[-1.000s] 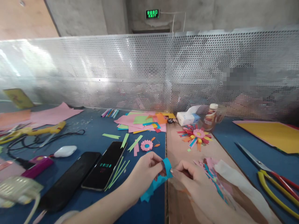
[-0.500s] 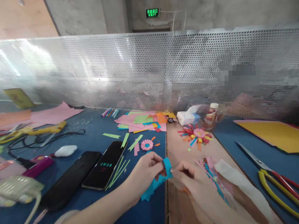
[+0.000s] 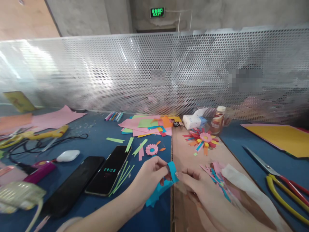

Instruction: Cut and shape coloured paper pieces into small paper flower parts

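Note:
A curled blue paper strip (image 3: 172,171) is held between my two hands above the seam of the table. My left hand (image 3: 154,174) pinches its left side with bent fingers. At its right edge, my right hand (image 3: 193,180) has thumb and fingertips closed on the strip. More blue paper (image 3: 155,195) lies on the table below my left hand, partly hidden by it. Just beyond my hands is a pink paper flower (image 3: 152,149) with a blue centre. A larger multicoloured paper flower (image 3: 205,138) rests farther back on the brown cardboard.
Two dark phones (image 3: 108,170) and green paper strips (image 3: 139,148) lie left of my hands. Large scissors (image 3: 270,169) lie at the right, near paper scraps (image 3: 219,180) and white tissue (image 3: 241,180). A bottle (image 3: 218,120) and tissue box (image 3: 194,121) stand before the perforated metal screen (image 3: 108,74).
My right hand has shifted slightly and its fingers are lower and more extended. The blue strip is still between both hands, tilted a little differently.

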The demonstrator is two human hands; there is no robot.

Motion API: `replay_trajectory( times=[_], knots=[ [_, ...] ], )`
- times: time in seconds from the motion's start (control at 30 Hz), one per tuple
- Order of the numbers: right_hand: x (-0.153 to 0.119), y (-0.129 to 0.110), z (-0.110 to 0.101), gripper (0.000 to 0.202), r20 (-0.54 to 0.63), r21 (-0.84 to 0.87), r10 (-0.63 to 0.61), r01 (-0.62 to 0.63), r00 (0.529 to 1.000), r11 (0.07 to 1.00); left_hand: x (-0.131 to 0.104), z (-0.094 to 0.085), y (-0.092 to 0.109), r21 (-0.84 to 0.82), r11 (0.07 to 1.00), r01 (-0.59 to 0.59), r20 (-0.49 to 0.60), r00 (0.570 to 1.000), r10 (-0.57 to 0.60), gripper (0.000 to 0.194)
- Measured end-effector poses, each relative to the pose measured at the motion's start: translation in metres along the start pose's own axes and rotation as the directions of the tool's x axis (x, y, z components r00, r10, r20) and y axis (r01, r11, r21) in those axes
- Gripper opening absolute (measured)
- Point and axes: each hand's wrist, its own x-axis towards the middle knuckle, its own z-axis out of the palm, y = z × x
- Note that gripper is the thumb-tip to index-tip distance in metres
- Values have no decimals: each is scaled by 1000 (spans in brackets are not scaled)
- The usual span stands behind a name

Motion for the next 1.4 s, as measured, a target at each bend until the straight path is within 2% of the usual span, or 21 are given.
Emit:
replay_trajectory(
  times=[0.13,0.17,0.23,0.27,0.33,0.4,0.47,0.6,0.73,0.8,0.87,0.93,1.0,1.07,1.13,1.23,1.3,1.4],
  knots=[
    [-4,-6,0,24,14,55,5,-5,1000,998,1,-1,-2,64,998,-9,22,1000,7,9],
    [-5,-7,0,26,24,88,11,-13,1000,996,2,-2,-3,117,992,-51,32,998,47,10],
    [-5,-6,-3,30,51,186,40,-49,998,981,3,-7,-6,297,927,-229,39,973,227,14],
    [-5,-5,-5,32,69,243,54,-70,996,968,3,-10,-8,407,845,-346,59,934,354,22],
    [-4,-2,-8,34,108,345,77,-110,991,932,3,-16,-9,584,594,-553,175,801,573,43],
    [-3,-1,-10,34,152,410,97,-152,984,900,3,-21,-9,647,358,-673,332,672,662,48],
    [-2,-1,-11,32,181,442,142,-210,973,872,5,-24,-9,646,224,-730,437,594,675,40],
    [-4,-5,-12,25,200,476,240,-308,950,823,9,-26,-9,601,134,-788,543,525,655,27],
    [-5,-8,-13,22,244,502,260,-351,934,790,10,-26,-12,549,133,-825,575,488,657,24],
    [-6,-9,-14,21,278,509,257,-368,926,778,10,-25,-13,533,181,-826,551,501,667,22],
    [-6,-10,-15,16,305,499,234,-364,923,787,9,-22,-14,524,288,-802,479,557,679,19],
    [-7,-11,-17,15,271,440,190,-297,944,847,7,-18,-14,508,475,-719,345,675,652,16],
    [-7,-12,-18,23,126,310,100,-135,987,941,5,-14,-11,423,691,-587,210,805,555,12],
    [-6,-14,-19,25,-45,123,-38,43,998,991,3,-9,-7,271,844,-463,149,886,438,9],
    [-4,-14,-18,17,-134,-64,-204,197,970,978,0,-6,-5,131,917,-377,152,922,357,7],
    [0,-11,-14,17,-141,-246,-358,317,923,916,-3,-2,-5,36,951,-308,190,936,296,9],
    [1,-8,-11,16,-147,-247,-354,312,923,917,-5,0,-8,11,954,-300,207,934,291,10],
    [-1,-7,-6,13,-146,-139,-308,289,940,947,-6,2,-13,-34,961,-274,221,936,275,10]
  ],
)
